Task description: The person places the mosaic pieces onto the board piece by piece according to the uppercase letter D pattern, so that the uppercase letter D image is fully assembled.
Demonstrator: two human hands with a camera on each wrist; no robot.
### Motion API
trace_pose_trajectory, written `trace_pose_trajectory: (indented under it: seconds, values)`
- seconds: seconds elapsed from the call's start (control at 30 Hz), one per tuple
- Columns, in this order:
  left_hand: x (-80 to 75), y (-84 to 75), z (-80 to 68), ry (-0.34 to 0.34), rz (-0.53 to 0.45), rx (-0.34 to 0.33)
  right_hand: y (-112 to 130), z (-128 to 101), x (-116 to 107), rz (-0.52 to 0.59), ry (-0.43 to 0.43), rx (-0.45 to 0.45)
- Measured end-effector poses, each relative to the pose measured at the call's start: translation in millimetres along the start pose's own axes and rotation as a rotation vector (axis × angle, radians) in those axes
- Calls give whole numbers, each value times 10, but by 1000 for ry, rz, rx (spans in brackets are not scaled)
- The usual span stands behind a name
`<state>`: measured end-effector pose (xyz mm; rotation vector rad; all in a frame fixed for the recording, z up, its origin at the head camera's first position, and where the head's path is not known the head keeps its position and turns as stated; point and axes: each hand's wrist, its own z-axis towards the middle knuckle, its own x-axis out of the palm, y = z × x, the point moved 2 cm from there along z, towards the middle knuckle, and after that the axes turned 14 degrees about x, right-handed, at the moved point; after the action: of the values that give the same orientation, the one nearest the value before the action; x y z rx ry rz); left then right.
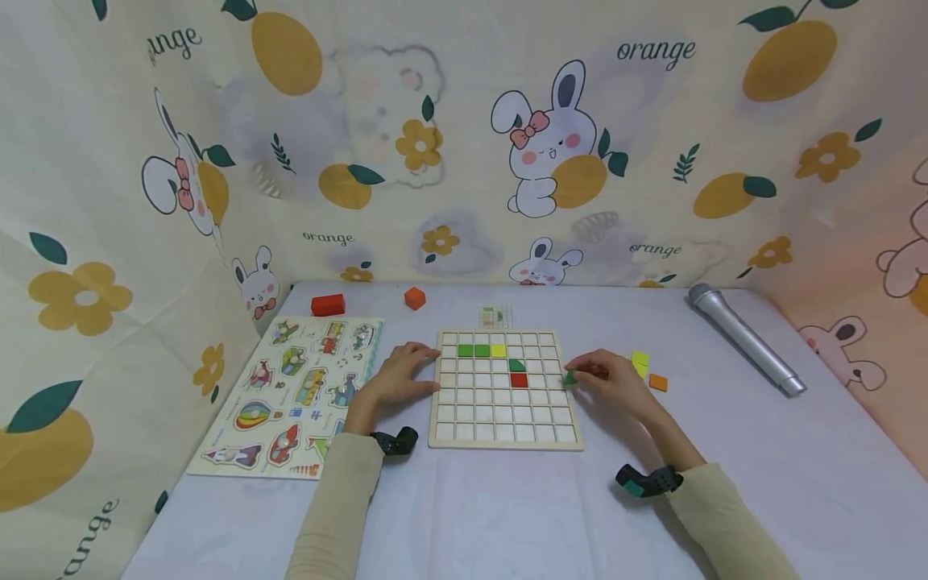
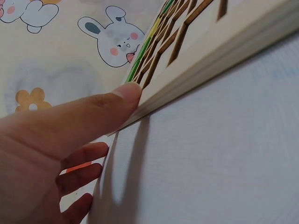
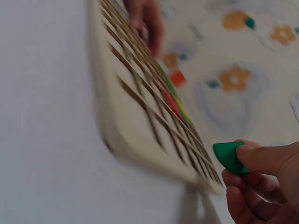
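A wooden grid board (image 1: 505, 445) lies flat in the middle of the table. Near its top row sit two green squares (image 1: 474, 350) and a yellow square (image 1: 499, 351); lower down, a green piece with a rounded corner (image 1: 516, 366) is directly above a red square (image 1: 518, 380). My left hand (image 1: 397, 374) rests at the board's left edge, its thumb (image 2: 127, 94) against the rim and the other fingers extended. Between thumb and fingers, my right hand (image 1: 612, 379) pinches a green quarter-circle piece (image 3: 228, 156) beside the board's right edge.
Yellow tiles (image 1: 640, 362) and an orange tile (image 1: 658, 383) lie right of the right hand. Farther right is a silver microphone (image 1: 747, 338). A picture puzzle board (image 1: 242, 463) lies left. Behind are a red block (image 1: 328, 305), an orange-red block (image 1: 415, 298) and a small pattern card (image 1: 495, 315).
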<state>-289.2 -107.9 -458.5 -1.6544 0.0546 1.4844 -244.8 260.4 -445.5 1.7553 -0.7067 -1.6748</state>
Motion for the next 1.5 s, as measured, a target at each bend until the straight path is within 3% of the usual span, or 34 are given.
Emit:
trace_pose_trajectory:
  seconds: [0.23,0.47,0.63,0.77,1.3,1.5]
  values:
    - [4,3,-5,-4,-1,-4,273,37,435,84,113,-95]
    - [4,13,2,5,-6,-14,351,30,640,42,69,-236]
    - [0,17,-1,2,-7,-17,353,19,662,-38,7,-287]
    - [-2,8,-2,-1,-5,-19,356,15,659,-90,13,-286]
    - [2,-7,-16,-2,-17,-25,347,-1,647,-113,36,-365]
    - [0,-11,-16,1,-18,-25,318,-3,490,-122,-1,-291]
